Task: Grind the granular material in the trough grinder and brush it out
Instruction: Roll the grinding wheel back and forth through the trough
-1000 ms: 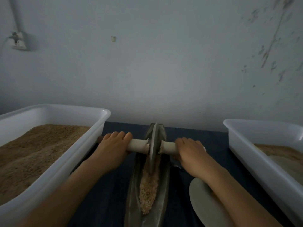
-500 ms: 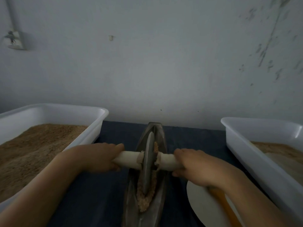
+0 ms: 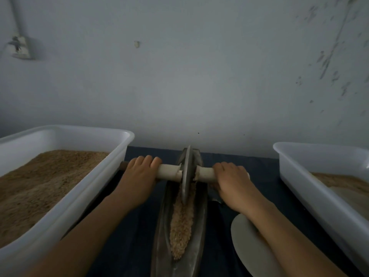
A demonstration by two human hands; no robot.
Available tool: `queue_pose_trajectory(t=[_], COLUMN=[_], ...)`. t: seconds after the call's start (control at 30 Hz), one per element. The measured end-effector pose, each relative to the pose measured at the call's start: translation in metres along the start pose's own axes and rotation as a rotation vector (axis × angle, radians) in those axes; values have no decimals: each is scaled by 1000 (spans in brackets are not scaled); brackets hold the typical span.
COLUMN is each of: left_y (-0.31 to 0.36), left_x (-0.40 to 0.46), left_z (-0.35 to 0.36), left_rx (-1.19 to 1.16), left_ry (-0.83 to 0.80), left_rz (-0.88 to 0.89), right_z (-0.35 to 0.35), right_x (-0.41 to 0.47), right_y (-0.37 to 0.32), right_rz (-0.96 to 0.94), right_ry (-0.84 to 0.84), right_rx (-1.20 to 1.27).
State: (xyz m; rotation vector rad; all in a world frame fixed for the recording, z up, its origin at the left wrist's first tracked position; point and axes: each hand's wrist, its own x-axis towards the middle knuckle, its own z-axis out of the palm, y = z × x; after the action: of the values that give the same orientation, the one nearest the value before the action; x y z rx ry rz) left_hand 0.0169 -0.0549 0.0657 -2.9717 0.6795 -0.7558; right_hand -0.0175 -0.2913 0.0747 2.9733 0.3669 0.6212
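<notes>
The pale handle (image 3: 169,172) is held by the left hand (image 3: 137,176) and right hand (image 3: 233,180), each grip wrapped tight around it either side of the wheel (image 3: 186,174). The wheel is set at the trough's (image 3: 196,254) far end, centre frame; grain (image 3: 182,222) lies below it. White tubs (image 3: 111,172) flank the dark surface (image 3: 129,252).

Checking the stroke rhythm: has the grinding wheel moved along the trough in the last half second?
Yes. The grinding wheel has rolled away from the person, from mid-trough to the far tip of the trough near the wall.
</notes>
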Motion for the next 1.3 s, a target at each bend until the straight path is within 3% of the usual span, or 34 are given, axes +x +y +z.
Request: queue_pose_trajectory(t=[0.13,0.4,0.53,0.67,0.87,0.97,1.13,1.3], left_y=[-6,-7,-7,-7,-6,-6,-4,-7], left_x=[-7,-17,-19,-15,-8,-3,-2,-9], left_z=[-11,-60,-73,-61,-21,-5,4,-13], left_rx=[-10,-73,-148,-161,22,47,18,4], left_ry=[-97,-599,-738,-627,-158,-33,6,-114], left_rz=[35,157,167,147,95,53,-8,48], right_z=[-8,-59,-72,-64,-26,-12,-5,-17], right_x=[-6,-30,-35,-26,-9,-3,-4,-14], right_y=[-3,-14,-15,-15,-2,1,-6,-7], right_rz=[-38,-74,-91,-57,-27,-18,-17,-45], right_ry=[-73,-503,-579,-530,-235,-93,58,-105], right_rx=[-16,185,244,241,101,46,-9,10])
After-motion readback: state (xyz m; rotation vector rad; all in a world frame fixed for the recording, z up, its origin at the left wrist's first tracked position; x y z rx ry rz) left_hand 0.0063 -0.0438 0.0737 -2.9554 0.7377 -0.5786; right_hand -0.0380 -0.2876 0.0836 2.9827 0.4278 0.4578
